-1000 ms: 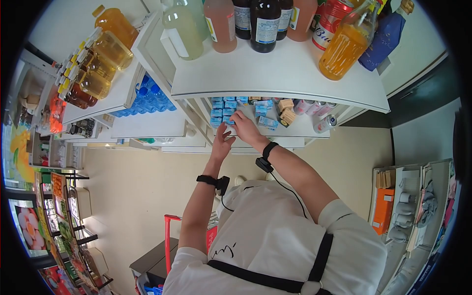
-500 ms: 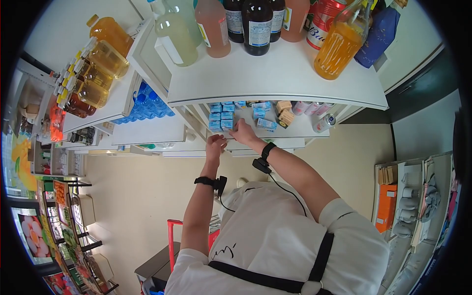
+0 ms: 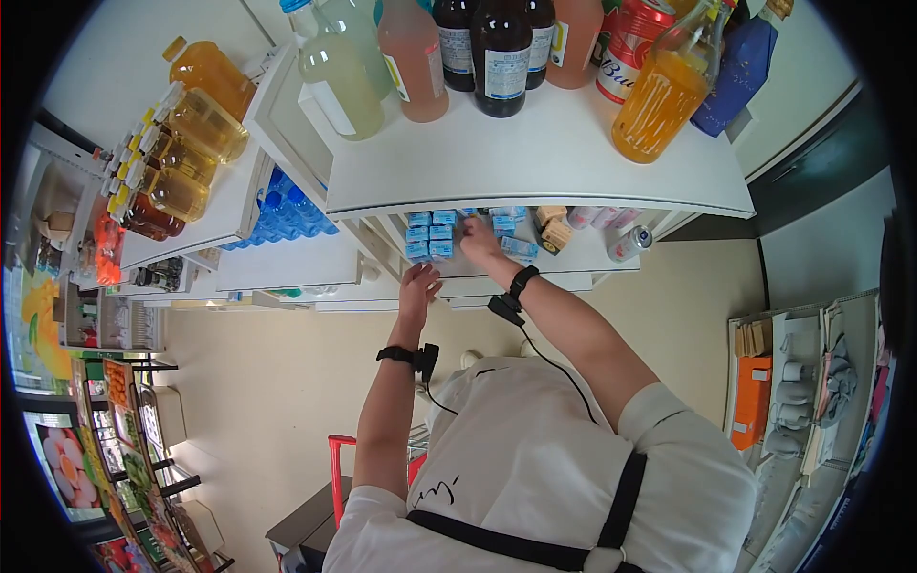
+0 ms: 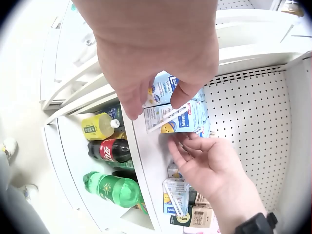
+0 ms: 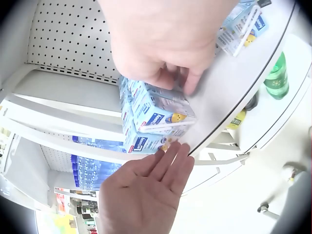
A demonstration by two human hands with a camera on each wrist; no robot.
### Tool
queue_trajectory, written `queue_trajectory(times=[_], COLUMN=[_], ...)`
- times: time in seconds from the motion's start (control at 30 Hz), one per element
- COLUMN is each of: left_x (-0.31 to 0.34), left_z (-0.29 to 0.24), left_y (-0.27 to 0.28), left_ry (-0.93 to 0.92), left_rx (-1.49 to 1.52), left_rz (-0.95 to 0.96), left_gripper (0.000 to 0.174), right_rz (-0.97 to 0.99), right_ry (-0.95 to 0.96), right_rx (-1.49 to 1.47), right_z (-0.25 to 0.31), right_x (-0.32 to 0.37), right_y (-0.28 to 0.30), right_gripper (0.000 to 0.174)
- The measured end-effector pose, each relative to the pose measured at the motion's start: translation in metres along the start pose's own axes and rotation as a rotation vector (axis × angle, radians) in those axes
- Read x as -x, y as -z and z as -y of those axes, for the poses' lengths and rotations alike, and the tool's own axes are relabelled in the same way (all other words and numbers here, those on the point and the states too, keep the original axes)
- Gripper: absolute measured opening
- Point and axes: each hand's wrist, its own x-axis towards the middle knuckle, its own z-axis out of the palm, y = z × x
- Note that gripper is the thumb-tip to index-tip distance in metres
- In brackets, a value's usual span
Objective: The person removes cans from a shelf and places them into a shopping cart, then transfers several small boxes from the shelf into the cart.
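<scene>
Several blue cartons [image 3: 429,236] are standing in rows at the shelf [image 5: 229,87]'s left end. The right hand [image 3: 480,241] is now reaching farther along their right side than a second ago, loosely curled and apparently grasping nothing; the left hand [image 3: 418,285] is staying unclenched near the front. The rows seem to be straightening. Labels are reading "Lactasoy"; a can [image 3: 632,48], far right, is showing "Bu".

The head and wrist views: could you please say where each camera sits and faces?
Head: on the head, looking forward and down at the shelves; left hand, right hand, shirt show.
Left wrist: worn there, facing the blue cartons; both hands show.
Right wrist: worn there, facing the same cartons; both hands show.
Wrist views share cartons and hands.
</scene>
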Motion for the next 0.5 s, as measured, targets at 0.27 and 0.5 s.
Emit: queue_trajectory(times=[0.27, 0.5], left_x=[-0.003, 0.000], left_z=[-0.004, -0.006], left_y=[0.002, 0.001], left_ry=[0.004, -0.019], left_rx=[-0.039, -0.073], left_rz=[-0.024, -0.035], left_gripper=[0.056, 0.056], right_rz=[0.059, 0.169], right_ry=[0.014, -0.083], right_rx=[0.083, -0.007], right_z=[0.032, -0.012], right_x=[0.001, -0.029], right_y=[0.007, -0.010], right_gripper=[0.033, 0.032])
